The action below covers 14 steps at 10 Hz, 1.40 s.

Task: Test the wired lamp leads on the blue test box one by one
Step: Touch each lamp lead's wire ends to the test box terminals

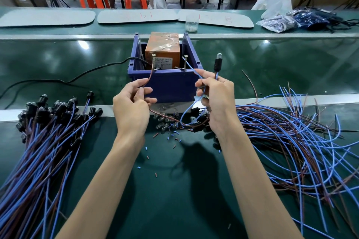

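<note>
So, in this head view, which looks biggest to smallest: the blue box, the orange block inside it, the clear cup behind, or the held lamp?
1. blue test box
2. orange block
3. clear cup and lamp look alike; the cup sits farther off, so unranked.

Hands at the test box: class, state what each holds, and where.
Left hand: brown wire, near its end. Right hand: blue wire near its end, plus the leads just below the lamp socket.
</note>
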{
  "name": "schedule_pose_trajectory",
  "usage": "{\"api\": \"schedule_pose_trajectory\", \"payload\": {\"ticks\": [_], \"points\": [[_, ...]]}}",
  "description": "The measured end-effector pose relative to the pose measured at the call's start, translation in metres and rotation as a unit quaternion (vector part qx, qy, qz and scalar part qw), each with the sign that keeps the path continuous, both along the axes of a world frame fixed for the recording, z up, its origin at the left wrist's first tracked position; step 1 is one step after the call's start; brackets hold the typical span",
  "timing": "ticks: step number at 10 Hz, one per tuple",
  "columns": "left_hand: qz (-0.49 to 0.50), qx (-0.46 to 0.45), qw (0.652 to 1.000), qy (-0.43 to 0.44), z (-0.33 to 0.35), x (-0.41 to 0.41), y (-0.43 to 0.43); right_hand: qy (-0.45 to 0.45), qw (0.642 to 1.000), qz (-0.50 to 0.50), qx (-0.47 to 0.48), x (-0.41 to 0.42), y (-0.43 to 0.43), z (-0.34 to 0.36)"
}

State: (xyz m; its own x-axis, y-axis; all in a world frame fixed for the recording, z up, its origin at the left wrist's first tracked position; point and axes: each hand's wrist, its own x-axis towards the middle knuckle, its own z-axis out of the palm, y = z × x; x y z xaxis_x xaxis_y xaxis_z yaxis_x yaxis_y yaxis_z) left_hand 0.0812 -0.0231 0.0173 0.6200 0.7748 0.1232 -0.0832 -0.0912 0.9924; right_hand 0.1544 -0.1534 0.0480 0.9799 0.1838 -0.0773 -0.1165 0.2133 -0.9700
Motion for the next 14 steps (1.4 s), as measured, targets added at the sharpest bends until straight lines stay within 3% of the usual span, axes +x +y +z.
{"api": "schedule_pose_trajectory", "payload": {"ticks": [4,14], "points": [[0.019,-0.013,1.0,-0.01,0.0004,-0.0013,0.0017,0.022,0.999,-0.037,0.032,0.0086,-0.0024,-0.0045],[0.015,0.005,1.0,-0.006,0.0029,-0.0039,0.0024,0.017,0.999,-0.039,0.011,0.0106,-0.0053,-0.0045]]}}
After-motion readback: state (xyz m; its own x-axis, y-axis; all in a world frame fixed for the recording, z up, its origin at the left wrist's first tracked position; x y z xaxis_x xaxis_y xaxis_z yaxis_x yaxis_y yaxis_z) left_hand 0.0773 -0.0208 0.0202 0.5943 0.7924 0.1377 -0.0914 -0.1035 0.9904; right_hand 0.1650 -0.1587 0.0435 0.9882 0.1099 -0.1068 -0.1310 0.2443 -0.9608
